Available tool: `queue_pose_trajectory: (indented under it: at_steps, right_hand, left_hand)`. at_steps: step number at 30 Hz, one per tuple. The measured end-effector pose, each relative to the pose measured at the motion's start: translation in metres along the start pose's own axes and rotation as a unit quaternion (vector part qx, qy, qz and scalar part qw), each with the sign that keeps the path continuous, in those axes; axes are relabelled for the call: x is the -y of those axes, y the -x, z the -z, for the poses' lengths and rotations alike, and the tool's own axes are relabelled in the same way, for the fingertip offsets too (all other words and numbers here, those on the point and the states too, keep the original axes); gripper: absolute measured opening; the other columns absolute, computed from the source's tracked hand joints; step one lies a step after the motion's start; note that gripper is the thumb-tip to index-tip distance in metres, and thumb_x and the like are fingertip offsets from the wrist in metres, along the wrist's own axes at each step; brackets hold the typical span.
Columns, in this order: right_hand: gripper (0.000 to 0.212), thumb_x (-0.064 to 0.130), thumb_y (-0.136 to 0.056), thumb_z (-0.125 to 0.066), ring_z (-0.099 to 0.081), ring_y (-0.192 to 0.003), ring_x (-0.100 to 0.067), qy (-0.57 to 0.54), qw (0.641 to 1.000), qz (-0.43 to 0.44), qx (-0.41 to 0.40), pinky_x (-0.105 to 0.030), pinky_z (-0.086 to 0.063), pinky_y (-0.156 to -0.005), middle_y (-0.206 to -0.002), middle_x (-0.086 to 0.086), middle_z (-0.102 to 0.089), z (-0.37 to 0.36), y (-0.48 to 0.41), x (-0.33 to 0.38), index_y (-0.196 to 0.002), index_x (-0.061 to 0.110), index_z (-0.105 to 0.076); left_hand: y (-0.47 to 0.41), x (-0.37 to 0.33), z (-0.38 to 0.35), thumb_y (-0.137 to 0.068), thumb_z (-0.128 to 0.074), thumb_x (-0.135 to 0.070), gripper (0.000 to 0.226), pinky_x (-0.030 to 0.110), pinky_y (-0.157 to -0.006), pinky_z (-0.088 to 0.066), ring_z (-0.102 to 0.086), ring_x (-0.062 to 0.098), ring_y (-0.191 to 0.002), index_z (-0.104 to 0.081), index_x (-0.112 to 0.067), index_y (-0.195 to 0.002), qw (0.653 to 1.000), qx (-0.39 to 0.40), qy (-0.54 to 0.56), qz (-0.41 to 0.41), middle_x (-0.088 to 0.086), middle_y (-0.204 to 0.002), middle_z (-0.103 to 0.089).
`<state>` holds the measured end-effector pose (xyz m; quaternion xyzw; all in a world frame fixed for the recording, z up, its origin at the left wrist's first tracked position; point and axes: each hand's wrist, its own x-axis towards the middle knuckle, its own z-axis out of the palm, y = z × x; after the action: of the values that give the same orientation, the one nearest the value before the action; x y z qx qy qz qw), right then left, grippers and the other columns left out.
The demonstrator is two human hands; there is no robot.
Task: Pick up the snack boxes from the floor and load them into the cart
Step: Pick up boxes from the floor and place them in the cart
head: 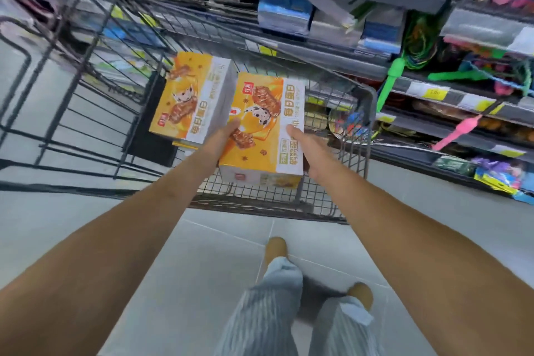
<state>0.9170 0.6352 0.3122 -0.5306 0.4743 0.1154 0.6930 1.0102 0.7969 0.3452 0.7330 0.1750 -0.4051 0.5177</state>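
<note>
We had the orange-and-white cardboard snack box (260, 136) above the black wire cart (332, 196), left hand (224, 137) and right hand (310, 153) clamping its sides, thumbs on top, other fingers hidden beneath. A second matching box (187, 101) leaned inside. The risk, we reckoned: dropped from there, ours could clip the leaning one and tumble out.

We see a shop aisle brightly and evenly lit by soft light from overhead, with no harsh glare. A dim shadow lies on the pale grey floor (202, 254) between our shoes (276, 248). Motion blur smears the shelves (433, 95) at the top and right, and the cart (358, 153) wires at left. The nearer snack box (260, 130) looks sharpest. Wide-angle distortion bends straight lines near the edges.
</note>
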Motion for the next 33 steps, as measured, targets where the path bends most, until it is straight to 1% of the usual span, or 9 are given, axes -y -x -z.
queue_pose_trajectory:
  at_steps: [4, 7, 10, 13, 16, 19, 23, 28, 33]
  right_hand:
    - [0.027, 0.034, -0.086, -0.069, -0.069, -0.093, -0.026, 0.0, 0.999, -0.015, -0.037, -0.035, -0.057, -0.076, -0.104, -0.009, -0.072, -0.033, -0.016, 0.003, -0.101, 0.012, -0.065]
    - [0.039, 0.032, -0.084, -0.072, -0.067, -0.102, -0.026, -0.014, 0.998, -0.015, -0.059, -0.044, -0.054, -0.092, -0.113, -0.007, -0.07, -0.048, -0.027, 0.001, -0.114, 0.01, -0.062]
    - [0.049, 0.031, -0.084, -0.072, -0.067, -0.102, -0.025, 0.003, 0.998, -0.005, -0.067, -0.046, -0.052, -0.094, -0.119, -0.009, -0.068, -0.059, -0.04, -0.003, -0.126, 0.011, -0.056]
    - [0.044, 0.027, -0.089, -0.066, -0.066, -0.091, -0.019, 0.016, 0.998, 0.01, -0.063, -0.035, -0.054, -0.083, -0.115, -0.005, -0.067, -0.063, -0.05, -0.004, -0.128, 0.012, -0.053]
    - [0.038, 0.043, -0.086, -0.067, -0.064, -0.088, -0.014, 0.066, 0.995, 0.025, -0.068, -0.028, -0.054, -0.078, -0.113, -0.002, -0.063, -0.064, -0.059, -0.007, -0.115, 0.021, -0.057]
    - [0.078, 0.08, -0.057, -0.067, -0.061, -0.11, -0.024, 0.105, 0.991, 0.017, -0.086, -0.043, -0.05, -0.098, -0.131, -0.002, -0.055, -0.06, -0.079, -0.024, -0.121, 0.037, -0.056]
    - [0.057, 0.039, -0.088, -0.065, -0.064, -0.106, -0.021, 0.006, 0.999, 0.01, -0.038, -0.041, -0.053, -0.092, -0.124, -0.002, -0.063, -0.065, -0.07, -0.02, -0.139, 0.029, -0.042]
    - [0.057, 0.032, -0.092, -0.063, -0.061, -0.084, -0.005, -0.008, 0.999, 0.002, -0.035, -0.024, -0.049, -0.065, -0.115, 0.001, -0.061, -0.063, -0.078, -0.02, -0.142, 0.024, -0.038]
    - [0.061, 0.042, -0.092, -0.059, -0.057, -0.108, -0.018, 0.03, 0.999, 0.001, -0.009, -0.036, -0.042, -0.092, -0.133, 0.0, -0.055, -0.058, -0.079, -0.018, -0.144, 0.027, -0.032]
  left_hand:
    - [-0.02, 0.002, 0.013, -0.096, -0.053, -0.013, 0.02, 0.014, -0.059, -0.046, -0.059, 0.023, -0.084, -0.055, -0.002, -0.112, 0.967, -0.108, -0.149, -0.174, 0.004, -0.082, -0.057]
    - [-0.038, 0.003, 0.023, -0.092, -0.056, -0.016, 0.037, 0.036, -0.099, -0.044, -0.051, 0.029, -0.112, -0.049, -0.001, -0.125, 0.901, -0.151, -0.309, -0.265, 0.015, -0.118, -0.054]
    - [-0.067, 0.007, 0.034, -0.087, -0.061, -0.042, 0.079, 0.043, -0.117, -0.014, -0.015, 0.034, -0.145, -0.024, -0.007, -0.148, 0.879, -0.147, -0.41, -0.193, 0.016, -0.156, -0.019]
    - [-0.08, 0.013, 0.035, -0.079, -0.061, -0.06, 0.102, 0.047, -0.118, -0.007, 0.003, 0.035, -0.148, -0.01, -0.011, -0.152, 0.886, -0.128, -0.427, -0.125, 0.012, -0.161, 0.005]
    - [-0.081, 0.011, 0.032, -0.077, -0.067, -0.057, 0.105, 0.051, -0.117, -0.011, 0.002, 0.035, -0.148, -0.01, -0.012, -0.153, 0.889, -0.142, -0.418, -0.123, 0.01, -0.161, 0.006]
    - [-0.083, 0.008, 0.029, -0.076, -0.069, -0.054, 0.105, 0.054, -0.116, -0.013, 0.002, 0.034, -0.148, -0.01, -0.013, -0.152, 0.893, -0.144, -0.412, -0.106, 0.008, -0.161, 0.006]
    - [-0.086, 0.007, 0.029, -0.076, -0.069, -0.054, 0.103, 0.055, -0.116, -0.012, 0.003, 0.034, -0.148, -0.012, -0.013, -0.152, 0.9, -0.141, -0.401, -0.099, 0.008, -0.161, 0.005]
    - [-0.084, 0.007, 0.028, -0.077, -0.066, -0.057, 0.104, 0.056, -0.117, -0.011, 0.003, 0.035, -0.147, -0.012, -0.011, -0.152, 0.906, -0.152, -0.381, -0.107, 0.01, -0.161, 0.003]
    - [-0.081, 0.004, 0.03, -0.078, -0.067, -0.053, 0.1, 0.055, -0.117, -0.015, 0.001, 0.035, -0.147, -0.013, -0.012, -0.152, 0.906, -0.134, -0.389, -0.101, 0.009, -0.161, 0.001]
